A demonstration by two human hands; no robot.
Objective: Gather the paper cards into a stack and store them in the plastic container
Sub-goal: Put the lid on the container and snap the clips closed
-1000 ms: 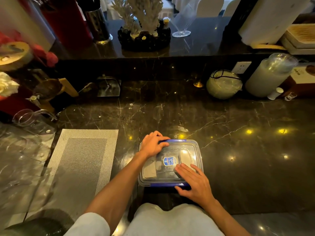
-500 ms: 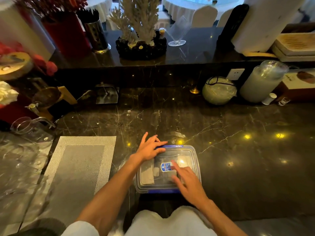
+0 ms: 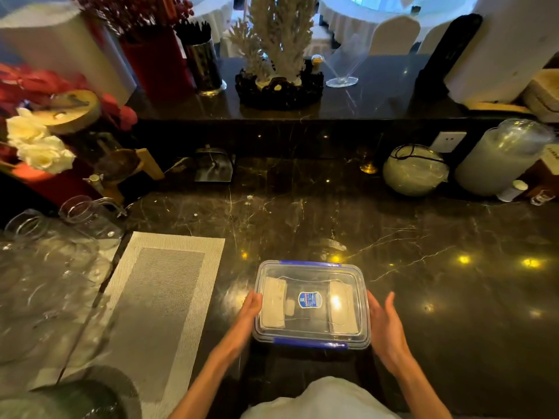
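Note:
The clear plastic container sits on the dark marble counter right in front of me, its lid on and blue clasps at the front and back edges. Pale paper cards show through the lid at the left end, and another pale stack lies at the right end. A blue label is in the lid's middle. My left hand rests against the container's left side. My right hand is beside the right side, palm facing it, fingers straight, holding nothing.
A grey woven placemat lies left of the container, with glass jugs beyond it. At the back right stand a round glass jar and a sleeve of plastic cups. A raised ledge holds a coral ornament.
Both hands have come off the lid's top and moved down to the container's left and right sides. The view has tilted up a little.

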